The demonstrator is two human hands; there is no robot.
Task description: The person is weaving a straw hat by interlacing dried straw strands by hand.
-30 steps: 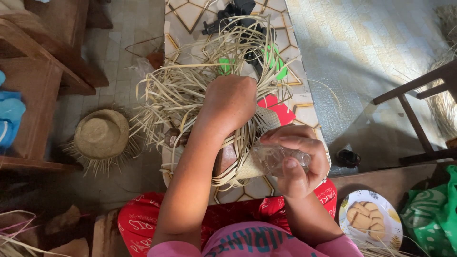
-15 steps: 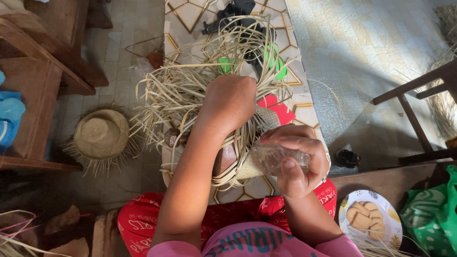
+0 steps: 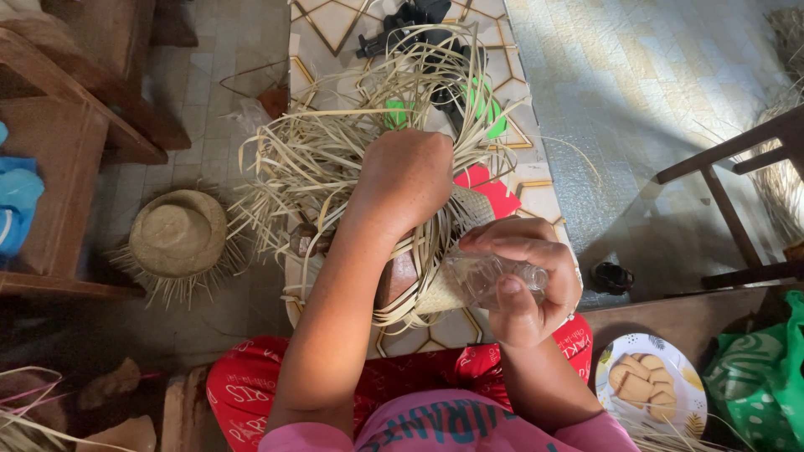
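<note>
Nothing moved: left hand [image 3: 402,180] still presses woven straw piece [image 3: 456,251].

Two hands [image 3: 402,180] [image 3: 519,285], one clear plastic bottle [image 3: 490,280], one unfinished straw hat [image 3: 177,233], one plate of biscuits [image 3: 649,387].

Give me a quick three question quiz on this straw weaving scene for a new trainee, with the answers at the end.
1. True or false: the left hand presses on the half-woven pale straw piece.
2. What does the right hand grip?
3. The finished round straw hat lies: A on the floor, B on the patterned table, C on the biscuit plate.

Key: 1 true. 2 A clear plastic bottle. 3 A.
</note>
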